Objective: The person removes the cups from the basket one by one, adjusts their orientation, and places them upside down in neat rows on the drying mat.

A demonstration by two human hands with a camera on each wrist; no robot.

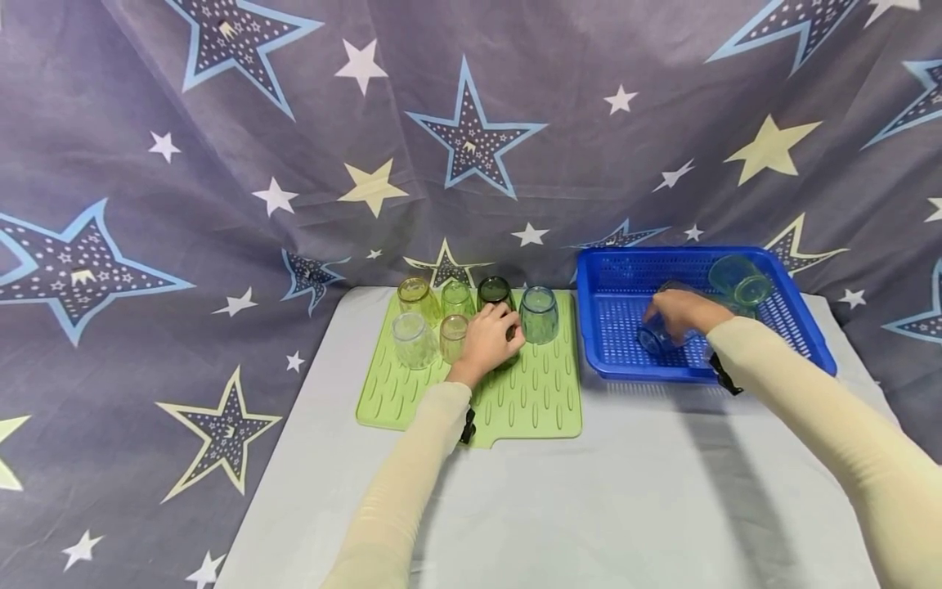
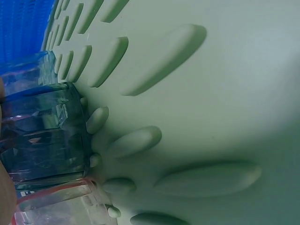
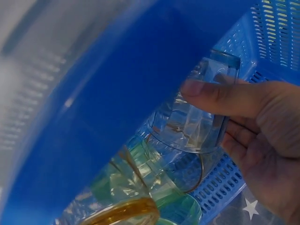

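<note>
My left hand is at the green drying mat, fingers curled at the dark green glass in the back row. Much of that glass is hidden behind the hand. Beside it on the right stands a blue glass; a pink-rimmed glass is close at the left. Inside the blue basket, my right hand grips a clear bluish glass, thumb on its near side. Under it lie a green-tinted glass and an amber-rimmed one.
A yellow glass, a green glass and a clear glass stand on the mat's left part. More green glass leans in the basket's right end. A star-patterned curtain hangs behind the white table.
</note>
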